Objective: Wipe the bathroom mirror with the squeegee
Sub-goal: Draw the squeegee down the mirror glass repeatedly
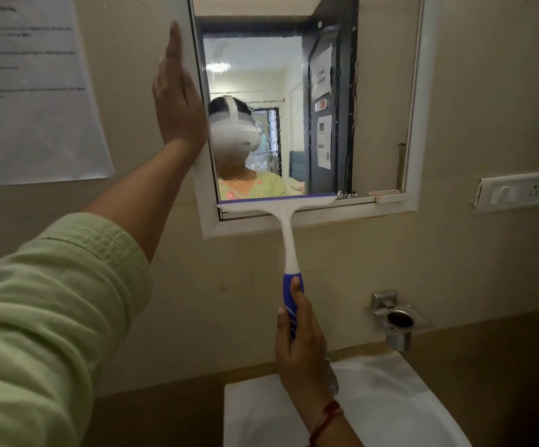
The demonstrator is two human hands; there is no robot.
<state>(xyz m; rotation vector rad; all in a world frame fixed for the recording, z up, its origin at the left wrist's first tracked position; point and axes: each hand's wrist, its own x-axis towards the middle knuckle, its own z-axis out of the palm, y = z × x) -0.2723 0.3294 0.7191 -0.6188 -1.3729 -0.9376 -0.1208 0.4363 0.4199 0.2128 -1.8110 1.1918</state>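
Right hand (300, 343) wrapped around the blue grip of the squeegee (285, 227), blade pressed flat along the bottom edge of the mirror (323, 101), just above the white frame (313, 221). Left hand (177, 101) open, fingers straight, palm flat against the frame's left side, bracing. Streaks and droplets showing on the right part of the glass. Risk from here: lifting off at the frame and leaving a wet line along the bottom, or dripping into the sink (390, 398) below. Uneven pressure likely to leave fresh streaks.
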